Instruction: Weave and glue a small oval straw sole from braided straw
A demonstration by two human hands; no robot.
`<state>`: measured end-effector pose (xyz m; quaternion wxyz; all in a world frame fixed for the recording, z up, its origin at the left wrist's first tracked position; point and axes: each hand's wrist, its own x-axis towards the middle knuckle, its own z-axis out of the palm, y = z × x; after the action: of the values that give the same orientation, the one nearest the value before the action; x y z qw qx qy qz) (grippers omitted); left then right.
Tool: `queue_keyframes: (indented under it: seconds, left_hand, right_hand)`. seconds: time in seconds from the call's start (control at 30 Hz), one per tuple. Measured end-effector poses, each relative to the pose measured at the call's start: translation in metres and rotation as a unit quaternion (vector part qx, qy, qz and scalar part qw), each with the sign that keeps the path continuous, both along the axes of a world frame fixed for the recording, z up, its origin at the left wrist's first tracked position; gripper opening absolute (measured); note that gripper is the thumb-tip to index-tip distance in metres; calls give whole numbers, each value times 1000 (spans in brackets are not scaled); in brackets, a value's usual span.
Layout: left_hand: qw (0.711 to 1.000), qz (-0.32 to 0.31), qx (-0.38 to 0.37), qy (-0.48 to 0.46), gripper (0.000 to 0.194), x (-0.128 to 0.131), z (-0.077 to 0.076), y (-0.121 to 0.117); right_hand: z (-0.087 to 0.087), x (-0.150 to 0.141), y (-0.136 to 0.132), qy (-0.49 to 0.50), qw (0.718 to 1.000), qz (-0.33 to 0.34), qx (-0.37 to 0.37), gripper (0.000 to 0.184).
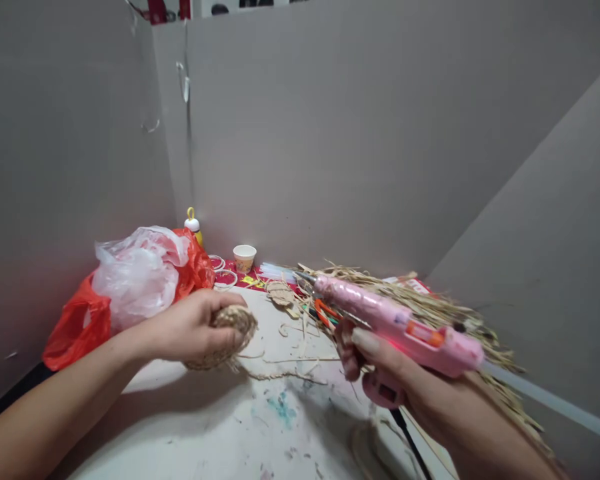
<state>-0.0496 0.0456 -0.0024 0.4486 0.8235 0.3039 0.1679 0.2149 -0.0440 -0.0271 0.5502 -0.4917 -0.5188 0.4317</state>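
Note:
My left hand (195, 328) is closed around a woven straw piece (237, 321), rounded and made of braided strands; its near side is hidden by my fingers. A braided straw strand (280, 375) trails from it to the right along the table. In my right hand (395, 367) is a pink hot glue gun (370, 303), gripped by its handle. Its metal nozzle points up and left, apart from the woven piece. A clear glue stick (555, 397) sticks out of the gun's back end, and a black cord hangs below the handle.
Red and white plastic bags (140, 280) are heaped at the left. A paper cup (245, 259) and a yellow bottle (193, 225) stand along the back, near spare glue sticks (278, 272). Dry straw (460, 320) lies behind the gun, beside orange-handled scissors (325, 312). Grey panels enclose the stained white table (220, 427).

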Motion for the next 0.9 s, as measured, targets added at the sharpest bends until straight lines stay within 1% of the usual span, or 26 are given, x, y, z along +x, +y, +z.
queue_keyframes:
  seconds: [0.03,0.07,0.13,0.17,0.23,0.27,0.3,0.33,0.4,0.47,0.5,0.57,0.63,0.7,0.8,0.9]
  left_hand:
    - [997,-32,49,42,5,-1,1,-5]
    - [989,-62,102,83,8,-2,2,-11]
    - [965,-100,197,144,12,-1,0,-25]
    - [954,-117,225,161,12,-1,-1,-32]
    - [938,-162,249,181,12,1,-3,-46]
    - [934,-171,256,180,12,2,-3,-51]
    - [932,-171,260,184,12,3,-3,-55]
    - [933,-173,257,185,14,3,-1,-57]
    - [941,-186,231,163,26,5,3,-58]
    - [953,-205,185,123,39,5,7,-54]
    - [959,-210,161,106,40,5,9,-52]
    - [966,-206,127,92,32,4,10,-50]
    - [970,-197,110,93,22,3,10,-50]
    - [972,-193,100,91,21,3,11,-52]
    - [975,-190,84,81,25,4,12,-55]
    - [981,-173,45,69,19,5,11,-54]
  right_hand:
    - [0,-3,-1,2,1000,-7,3,22]
    - [0,-8,-1,11,1000,-17,4,24]
    - [-2,-20,0,44,999,-29,3,29]
    - [-4,-26,3,66,998,-19,-5,32]
    - [-15,-38,9,98,994,45,-27,35]
    - [-21,-43,13,100,989,95,-46,37]
    - [-29,-47,16,81,984,143,-74,39]
    - [-36,-51,18,66,979,171,-87,40]
    - [-48,-56,19,59,966,230,-106,43]
    - [-55,-60,17,98,953,269,-101,44]
    - [-56,-61,16,127,947,278,-96,45]
    - [-57,-62,14,173,940,281,-87,46]
    - [-55,-62,12,191,938,278,-79,46]
    - [-54,-61,11,183,940,279,-69,43]
    - [-52,-60,11,159,944,281,-61,37]
    - [-49,-59,12,152,950,267,-58,36]
